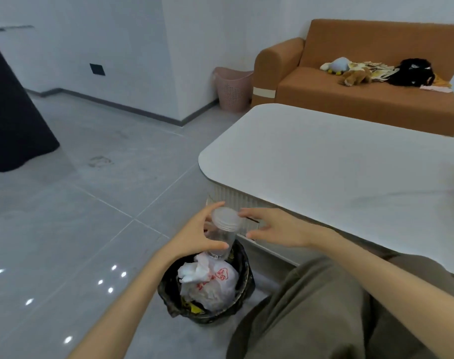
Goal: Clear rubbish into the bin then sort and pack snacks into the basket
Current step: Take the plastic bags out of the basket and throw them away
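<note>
A clear plastic jar point(222, 233) with a translucent screw lid hangs just above the bin point(244, 288), which is lined with a black bag and holds a white plastic bag with red print point(213, 283) and crumpled tissue. My left hand point(197, 235) grips the jar around its body, fingers and thumb curled round it. My right hand point(272, 228) hovers beside the lid with fingers spread, one fingertip at the lid's edge, holding nothing.
A white table point(337, 172) with rounded corners stands to the right. Behind it is an orange sofa point(350, 94) with soft toys. A pink basket point(232, 88) stands in the corner. A black covered object point(10, 112) stands at the left on the grey tiled floor.
</note>
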`<state>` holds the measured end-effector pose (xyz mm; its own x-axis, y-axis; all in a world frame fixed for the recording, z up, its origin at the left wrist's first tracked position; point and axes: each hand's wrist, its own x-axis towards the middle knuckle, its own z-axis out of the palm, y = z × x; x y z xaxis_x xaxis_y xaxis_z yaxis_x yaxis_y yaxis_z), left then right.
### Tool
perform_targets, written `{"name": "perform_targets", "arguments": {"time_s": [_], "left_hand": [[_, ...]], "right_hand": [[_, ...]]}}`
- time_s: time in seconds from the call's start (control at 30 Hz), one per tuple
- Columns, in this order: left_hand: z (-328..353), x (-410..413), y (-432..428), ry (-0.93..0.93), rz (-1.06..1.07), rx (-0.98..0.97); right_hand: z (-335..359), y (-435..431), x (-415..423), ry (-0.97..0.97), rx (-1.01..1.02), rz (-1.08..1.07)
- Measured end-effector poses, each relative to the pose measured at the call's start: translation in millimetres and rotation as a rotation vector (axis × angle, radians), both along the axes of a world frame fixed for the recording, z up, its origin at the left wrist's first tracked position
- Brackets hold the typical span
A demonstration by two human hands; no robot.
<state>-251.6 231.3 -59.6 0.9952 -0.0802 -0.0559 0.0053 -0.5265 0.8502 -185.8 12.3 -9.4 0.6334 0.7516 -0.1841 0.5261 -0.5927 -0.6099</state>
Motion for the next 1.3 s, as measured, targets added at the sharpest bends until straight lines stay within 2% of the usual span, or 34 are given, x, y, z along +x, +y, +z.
{"name": "perform_targets", "arguments": {"time_s": [0.13,0.27,0.43,0.73,1.07,1.3], "left_hand": [[-67,-17,30,0.077,0.141,0.022],[-122,-24,38,0.165,0.275,-0.039],[-169,-14,39,0.211,0.379,-0.026],[-243,13,25,0.432,0.392,0.032],[-293,30,19,0.634,0.532,-0.001],[-283,37,3,0.66,0.488,0.219]], "right_hand": [[-51,15,-3,0.057,-0.178,0.019],[-98,26,-3,0.143,-0.29,0.012],[-143,32,2,0.22,-0.34,-0.048],[-187,32,17,0.257,-0.365,-0.072],[-216,35,27,0.275,-0.38,-0.124],[-214,32,32,0.327,-0.333,-0.114]]}}
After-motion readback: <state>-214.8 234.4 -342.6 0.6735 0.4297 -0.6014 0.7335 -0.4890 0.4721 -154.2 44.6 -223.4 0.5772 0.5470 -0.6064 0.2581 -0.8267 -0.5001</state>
